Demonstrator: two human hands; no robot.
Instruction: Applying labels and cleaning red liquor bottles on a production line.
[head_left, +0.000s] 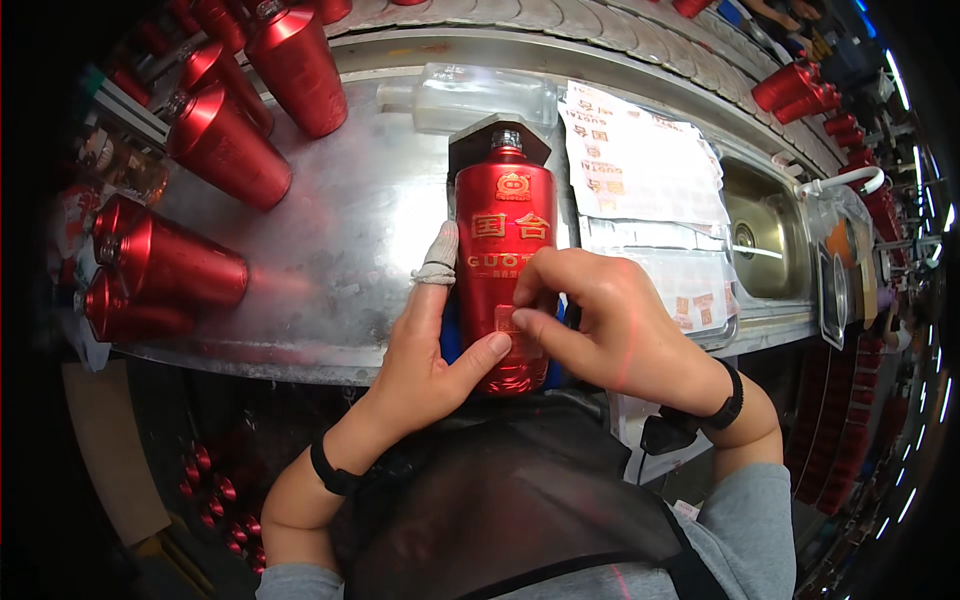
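A glossy red bottle with gold lettering lies in front of me, its silvery neck pointing away, against a dark angular rest. My left hand grips its lower left side, with the thumb across the front and a pale cover on one finger. Over the lower front of the bottle, my right hand has its thumb and fingers drawn together in a pinch. They meet beside a small square patch on the red surface. Whatever sits between those fingertips is too small to make out.
Several red bottles stand on the left of the metal bench. A clear glass bottle lies behind the rest. To the right are printed label sheets, then a sink with a white tap. A slatted conveyor runs along the back.
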